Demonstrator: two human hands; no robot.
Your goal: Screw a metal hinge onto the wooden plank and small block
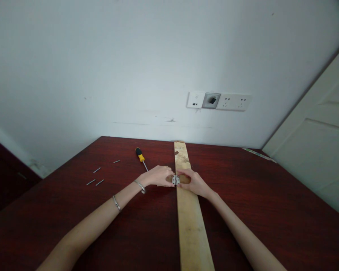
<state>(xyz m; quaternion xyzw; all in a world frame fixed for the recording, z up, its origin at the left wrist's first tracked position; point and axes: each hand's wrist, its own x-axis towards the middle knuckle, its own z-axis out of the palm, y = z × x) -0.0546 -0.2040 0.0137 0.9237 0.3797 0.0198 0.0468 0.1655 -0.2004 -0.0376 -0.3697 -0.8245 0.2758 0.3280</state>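
Note:
A small metal hinge (pixel 175 180) lies opened flat at the left edge of a long wooden board (pixel 190 222). My left hand (pixel 158 176) pinches the hinge's left leaf between thumb and fingers. From the other side, my right hand (pixel 194 183) grips the right leaf, its fingers resting over the board. Something thin and pale shows under my left hand, mostly hidden. Behind that hand lies a screwdriver (pixel 140 155) with a black and yellow handle, its tip out of sight.
Several loose screws (pixel 99 182) are scattered on the dark red table (pixel 124 233) to the left. A wall with sockets (pixel 234 102) rises behind the table. A thin patterned strip (pixel 259 154) lies at the back right, near a white door (pixel 322 124).

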